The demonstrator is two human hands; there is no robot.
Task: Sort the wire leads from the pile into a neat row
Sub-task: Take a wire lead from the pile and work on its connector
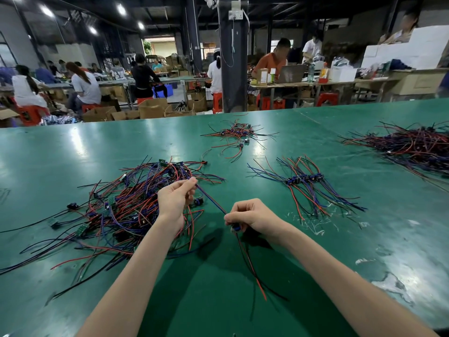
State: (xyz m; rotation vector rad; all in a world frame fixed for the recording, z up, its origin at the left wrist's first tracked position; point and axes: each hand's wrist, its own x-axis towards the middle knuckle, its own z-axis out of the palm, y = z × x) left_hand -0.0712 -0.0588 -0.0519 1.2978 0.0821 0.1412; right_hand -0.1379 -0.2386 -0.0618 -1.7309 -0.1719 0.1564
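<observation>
One blue-and-red wire lead (211,200) is pinched taut between the left hand (176,199) and the right hand (254,216), its long axis slanting near-right, while the neat row of laid-out leads (305,178) lies far-right on the green worktop (97,147), nearer the right hand.

The green bench (73,147) carries a tangled pile of wire leads (126,210) toward its left edge. A neat row (306,181) lies mid-right, a small heap (237,133) near the far edge, and a large heap (418,144) at the right edge.

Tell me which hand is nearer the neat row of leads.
Right. The right hand is a short way left of the row; the left hand is farther left, over the pile. Both pinch one lead.
</observation>
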